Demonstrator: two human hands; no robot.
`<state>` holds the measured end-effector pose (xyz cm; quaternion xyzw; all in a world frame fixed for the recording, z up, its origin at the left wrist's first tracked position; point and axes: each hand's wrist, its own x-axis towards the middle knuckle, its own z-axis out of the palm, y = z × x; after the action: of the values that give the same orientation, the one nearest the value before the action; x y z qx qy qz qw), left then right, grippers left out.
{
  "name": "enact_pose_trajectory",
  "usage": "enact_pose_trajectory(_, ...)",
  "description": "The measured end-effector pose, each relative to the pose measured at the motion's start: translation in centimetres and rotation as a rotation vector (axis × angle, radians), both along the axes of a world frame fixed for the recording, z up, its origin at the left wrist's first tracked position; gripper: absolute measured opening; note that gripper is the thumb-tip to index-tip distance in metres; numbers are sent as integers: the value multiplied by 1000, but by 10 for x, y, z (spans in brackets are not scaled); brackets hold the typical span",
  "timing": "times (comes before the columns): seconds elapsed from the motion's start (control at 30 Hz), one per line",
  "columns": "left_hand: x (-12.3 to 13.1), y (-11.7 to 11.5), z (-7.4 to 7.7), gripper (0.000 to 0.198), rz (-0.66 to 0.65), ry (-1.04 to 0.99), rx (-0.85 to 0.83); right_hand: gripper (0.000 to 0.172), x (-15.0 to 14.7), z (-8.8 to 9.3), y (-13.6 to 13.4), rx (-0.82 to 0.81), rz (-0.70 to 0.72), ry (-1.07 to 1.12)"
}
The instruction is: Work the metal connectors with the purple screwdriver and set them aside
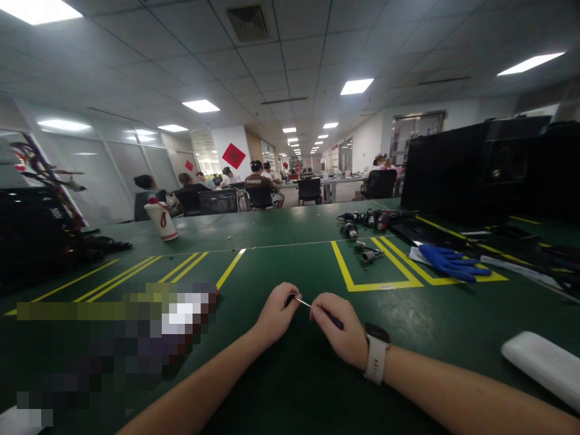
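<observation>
In the head view, my right hand (338,329) is closed around a small screwdriver (334,320) with a dark handle. Its thin metal shaft points left, toward my other hand. Pinched between the thumb and fingers of my left hand (277,311) is a small dark piece (290,298), mostly covered by the fingers. The shaft's end reaches this piece; whether it sits inside it I cannot tell. Both hands are above the green table (290,254), close together.
Metal fittings (371,255) lie inside a yellow-taped area, with several dark tools (362,220) behind. A blue glove (448,263) and a white object (544,362) are at right. A white cup (162,219) stands back left. Several people sit farther off.
</observation>
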<state>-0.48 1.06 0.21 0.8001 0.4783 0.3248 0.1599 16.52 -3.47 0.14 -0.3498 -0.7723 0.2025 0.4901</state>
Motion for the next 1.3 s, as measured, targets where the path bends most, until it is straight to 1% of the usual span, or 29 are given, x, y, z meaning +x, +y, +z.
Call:
enact_pose_trajectory(0.07, 0, 0, 1, 11, -9, -1, -7, 23, 1, 0, 0, 0, -13, -2)
enact_pose_trajectory(0.13, -1, -1, 1, 4, -9, 4, -10, 24, 1, 1, -1, -1, -23, -4)
enact_pose_trajectory(0.27, -1, -1, 1, 13, -4, 11, -15, 24, 2, 1, 0, -15, -17, -21)
enact_pose_trajectory(0.47, 1, 0, 1, 9, -18, -4, -21, 24, -1, -1, 3, -47, -4, -38)
enact_pose_trajectory(0.67, -1, 1, -3, 9, -17, -37, -15, 24, -1, 0, 4, -56, 19, -40)
enact_pose_trajectory(1.0, -1, 2, -2, 6, -26, -114, 0, 25, 0, 1, 2, -21, 48, -42)
enact_pose_trajectory(1.17, -2, 2, -1, 7, -7, -140, 8, 19, -1, 0, 1, 19, 66, -104)
enact_pose_trajectory(1.3, -3, 2, -1, 9, 41, -162, 17, 12, -1, 1, 0, 68, 122, -184)
